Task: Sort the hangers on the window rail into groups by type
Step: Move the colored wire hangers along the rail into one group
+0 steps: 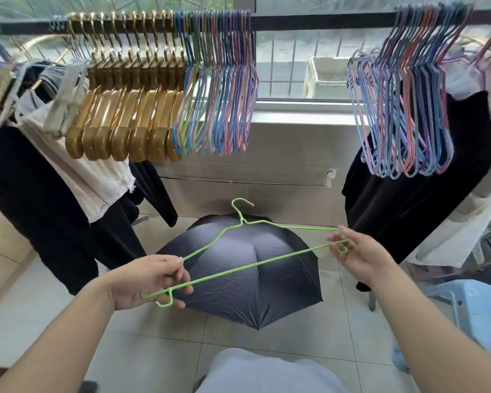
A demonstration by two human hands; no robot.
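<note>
I hold a thin green wire hanger flat in front of me, below the rail, its hook pointing away. My left hand grips its left end; my right hand pinches its right end. On the dark window rail hang a row of gold plastic hangers at the left, a bunch of coloured wire hangers right beside them, and a second bunch of coloured wire hangers at the right. Pale clip hangers hang left of the gold ones.
An open dark umbrella lies on the tiled floor under the hanger. Black and cream clothes hang at the left, a black garment at the right. A blue plastic stool stands at lower right.
</note>
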